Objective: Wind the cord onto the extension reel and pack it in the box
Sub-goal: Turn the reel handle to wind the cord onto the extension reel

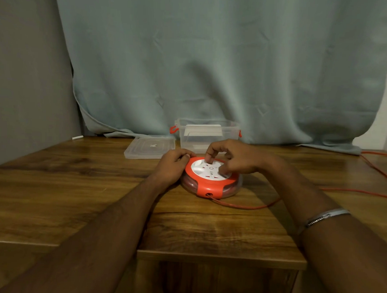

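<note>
The cord (pixel 247 206) is trailing from the reel's near opening toward the right edge of the frame. The reel (pixel 211 177) is lying flat at centre on the counter (pixel 76 197); the left hand (pixel 173 165) is gripping its rim, and the right hand (pixel 231 157) is pressing curled fingers (pixel 209 158) onto its white face. Behind, the box (pixel 207 133) is standing open.

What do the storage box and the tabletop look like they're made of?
The box looks like clear plastic: the curtain and a white card show through its walls, and it has red clip handles. The tabletop looks like wood or wood-look laminate: brown grain with a glossy sheen. Which of the two is unclear.
</note>
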The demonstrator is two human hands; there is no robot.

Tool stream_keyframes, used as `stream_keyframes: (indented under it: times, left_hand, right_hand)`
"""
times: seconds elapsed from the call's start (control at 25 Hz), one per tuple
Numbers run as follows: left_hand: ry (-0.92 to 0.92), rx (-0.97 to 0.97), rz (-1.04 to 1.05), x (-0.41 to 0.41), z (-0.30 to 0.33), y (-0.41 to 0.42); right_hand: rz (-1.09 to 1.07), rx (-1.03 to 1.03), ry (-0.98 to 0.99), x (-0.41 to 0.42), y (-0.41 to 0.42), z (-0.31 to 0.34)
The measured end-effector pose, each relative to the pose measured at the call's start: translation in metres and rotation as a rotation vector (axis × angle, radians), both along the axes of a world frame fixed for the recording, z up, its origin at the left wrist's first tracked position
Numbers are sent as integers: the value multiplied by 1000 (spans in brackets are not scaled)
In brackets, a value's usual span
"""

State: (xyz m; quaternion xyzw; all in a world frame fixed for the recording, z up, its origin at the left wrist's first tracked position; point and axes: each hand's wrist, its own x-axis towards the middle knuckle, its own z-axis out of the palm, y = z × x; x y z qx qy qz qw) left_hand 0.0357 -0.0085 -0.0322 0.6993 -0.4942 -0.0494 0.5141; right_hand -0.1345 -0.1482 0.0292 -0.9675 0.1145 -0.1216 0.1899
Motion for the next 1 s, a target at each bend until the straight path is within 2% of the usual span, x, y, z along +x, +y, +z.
stream_keyframes:
  times: [0.2, 0.72, 1.0]
  left_hand:
    - [9, 1, 1, 0, 0, 0]
    - [45, 2, -14, 0, -1, 1]
    - [57, 12, -19, 1, -1, 1]
  right_hand:
    - [-12, 111, 0, -5, -7, 0]
    - [-75, -123, -43, 3, 16, -6]
    - [-57, -100, -120, 8, 18, -5]
